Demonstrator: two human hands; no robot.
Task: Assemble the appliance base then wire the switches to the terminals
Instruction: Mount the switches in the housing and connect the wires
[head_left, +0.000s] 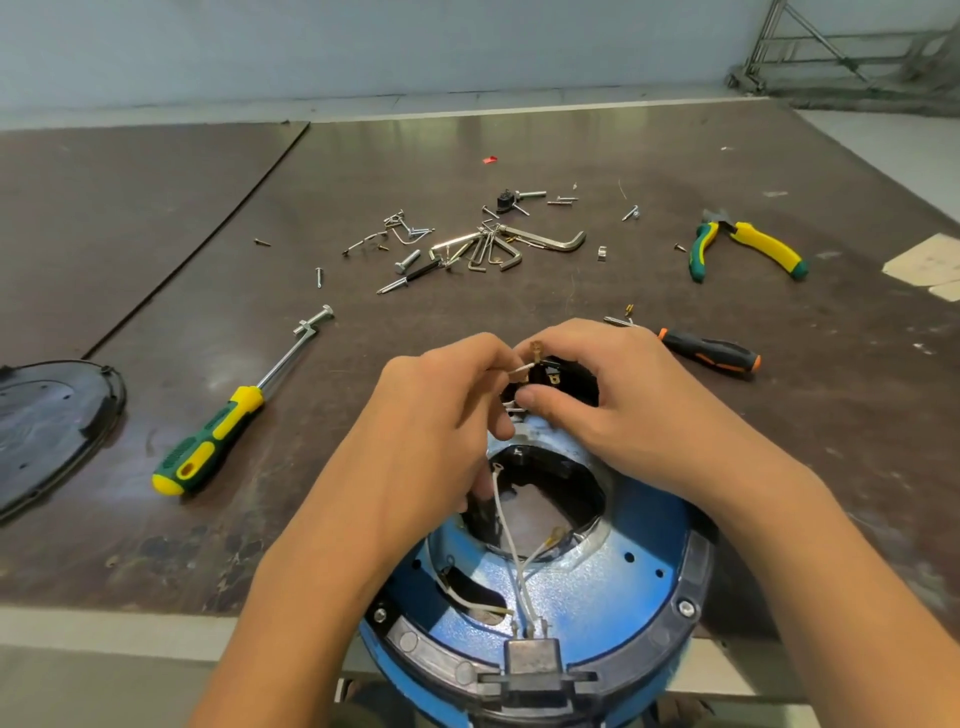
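Base (597, 587) at table (519, 296) edge, white wires (511, 540) trailing; left hand (431, 415) pinching wire end (521, 368), right hand (597, 395) gripping black switch (571, 379)

green-and-yellow-handled screwdriver (208, 441) lies left on dark brown worn tabletop (363, 166); black-and-orange-handled screwdriver (711, 356) lies right. farther back, bent silver hex keys (498, 249) among loose silver screws (319, 277), yellow-and-green-handled pliers (748, 249) well right. black oval plastic cover (47, 421) at left edge.
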